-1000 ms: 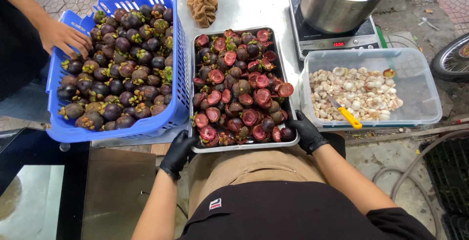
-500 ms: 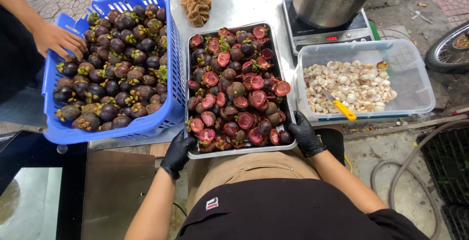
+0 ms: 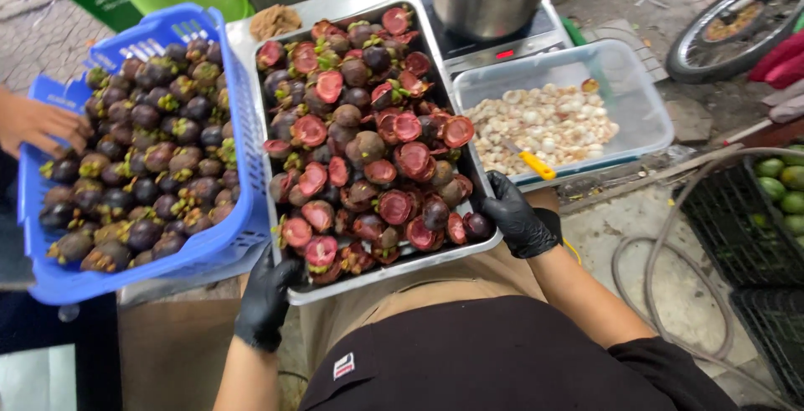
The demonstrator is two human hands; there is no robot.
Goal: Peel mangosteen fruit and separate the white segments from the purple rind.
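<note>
so both gloved hands, left point(image 3: 266, 295) and right point(image 3: 517, 218), grip the tray point(image 3: 394, 267) of emptied shells point(image 3: 368, 139); basket fruit point(image 3: 134, 168) remains uncut.

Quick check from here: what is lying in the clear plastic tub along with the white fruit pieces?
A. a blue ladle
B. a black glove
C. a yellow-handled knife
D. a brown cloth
C. A yellow-handled knife lies on the white fruit pieces inside the clear tub; the brown cloth sits apart on the metal table, behind the tray.
</note>
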